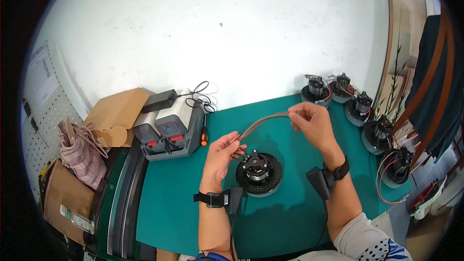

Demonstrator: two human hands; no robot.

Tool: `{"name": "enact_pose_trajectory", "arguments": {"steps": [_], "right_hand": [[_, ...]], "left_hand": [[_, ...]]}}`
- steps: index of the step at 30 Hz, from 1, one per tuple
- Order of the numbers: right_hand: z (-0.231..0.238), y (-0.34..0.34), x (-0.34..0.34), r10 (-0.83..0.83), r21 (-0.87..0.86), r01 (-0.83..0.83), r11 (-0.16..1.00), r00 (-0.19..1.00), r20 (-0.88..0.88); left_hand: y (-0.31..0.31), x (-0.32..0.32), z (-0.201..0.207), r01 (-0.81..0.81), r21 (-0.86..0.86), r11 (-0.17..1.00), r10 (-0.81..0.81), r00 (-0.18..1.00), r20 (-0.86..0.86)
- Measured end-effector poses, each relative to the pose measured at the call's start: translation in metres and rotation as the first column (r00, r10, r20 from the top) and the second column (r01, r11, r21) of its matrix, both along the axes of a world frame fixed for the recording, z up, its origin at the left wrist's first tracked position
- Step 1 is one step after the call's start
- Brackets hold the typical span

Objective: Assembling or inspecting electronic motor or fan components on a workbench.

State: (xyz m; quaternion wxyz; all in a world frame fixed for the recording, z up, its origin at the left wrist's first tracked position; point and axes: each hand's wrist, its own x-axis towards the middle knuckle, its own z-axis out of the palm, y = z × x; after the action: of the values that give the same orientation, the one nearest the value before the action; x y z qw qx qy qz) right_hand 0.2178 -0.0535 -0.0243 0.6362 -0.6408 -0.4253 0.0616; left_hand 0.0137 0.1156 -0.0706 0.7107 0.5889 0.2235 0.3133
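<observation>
A bundle of thin reddish-brown and dark wires (261, 120) arches between my two hands above the green work surface. My left hand (223, 152) pinches its left end, with the fingers curled around it. Higher and to the right, my right hand (311, 119) grips the other end between thumb and fingertips. Just below and between the hands, a round black motor unit (258, 178) stands upright on the green mat (179, 203), its black bracket on top. Whether the wires join this motor is hidden by my left fingers. Each wrist wears a black strap with a small device.
Several similar motors with loose wires (361, 108) line the right edge. A grey case with two light-coloured blocks (169, 128) stands at the back left, an orange-tipped screwdriver (204, 137) beside it. Left of that are a cardboard box (113, 111) and a pink knitted shoe (82, 157).
</observation>
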Motion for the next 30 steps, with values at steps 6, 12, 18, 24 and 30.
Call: {"name": "enact_pose_trajectory", "arguments": {"steps": [6, 12, 18, 24, 30], "right_hand": [[0.016, -0.007, -0.003, 0.292, 0.13, -0.273, 0.953, 0.943, -0.161], [0.021, -0.001, -0.018, 0.491, 0.354, -0.38, 0.854, 0.814, -0.309], [0.022, 0.001, -0.027, 0.592, 0.472, -0.41, 0.78, 0.726, -0.349], [0.022, -0.002, -0.019, 0.663, 0.54, -0.419, 0.73, 0.624, -0.413], [0.017, 0.007, -0.019, 0.517, 0.462, -0.291, 0.838, 0.695, -0.5]], "left_hand": [[-0.007, -0.014, 0.02, -0.065, 0.112, 0.992, 0.067, 0.998, -0.016], [-0.023, -0.015, 0.03, -0.114, 0.518, 0.848, 0.283, 0.923, -0.261], [-0.023, -0.018, 0.035, -0.109, 0.653, 0.75, 0.335, 0.913, -0.233], [-0.018, -0.026, 0.041, -0.073, 0.273, 0.959, 0.11, 0.986, -0.126], [-0.012, -0.03, 0.038, -0.059, 0.278, 0.959, 0.089, 0.992, -0.094]]}}
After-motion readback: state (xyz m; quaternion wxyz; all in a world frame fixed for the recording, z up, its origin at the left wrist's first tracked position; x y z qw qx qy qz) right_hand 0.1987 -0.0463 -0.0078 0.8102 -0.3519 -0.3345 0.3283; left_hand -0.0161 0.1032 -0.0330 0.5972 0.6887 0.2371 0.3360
